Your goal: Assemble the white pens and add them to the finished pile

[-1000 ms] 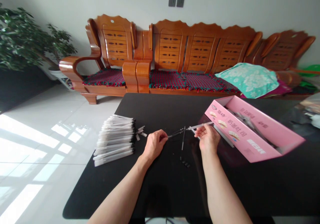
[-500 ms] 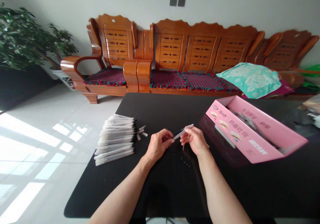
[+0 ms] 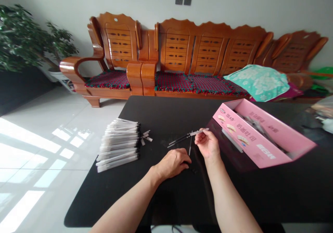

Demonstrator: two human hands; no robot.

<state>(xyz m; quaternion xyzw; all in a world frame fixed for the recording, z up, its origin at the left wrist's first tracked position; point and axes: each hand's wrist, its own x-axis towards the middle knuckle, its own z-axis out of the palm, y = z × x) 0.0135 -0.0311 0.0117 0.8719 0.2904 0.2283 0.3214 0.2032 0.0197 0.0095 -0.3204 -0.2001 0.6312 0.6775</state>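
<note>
My right hand [image 3: 208,144] pinches a whitish translucent pen barrel [image 3: 199,132] above the black table. My left hand [image 3: 175,163] rests low over the tabletop, fingers bent and drawn together beside small black pen parts [image 3: 194,171]; whatever is at its fingertips is hidden. Dark pen refills [image 3: 179,140] with pale ends lie between the hands and the far side of the table. A thin pale refill [image 3: 190,145] lies near my right hand. To the left, a stack of white pens [image 3: 119,144] has its black ends turned right.
Short white pieces [image 3: 147,137] lie beside the stack. A pink open box [image 3: 241,136] stands on the right, with white barrels [image 3: 232,140] along its near side. Behind the black table [image 3: 156,110] is a wooden bench [image 3: 177,49] bearing a turquoise cloth [image 3: 257,82].
My left hand has left the pen barrel and moved down and right to the small black parts. The barrel stays in my right hand, which has shifted slightly right.
</note>
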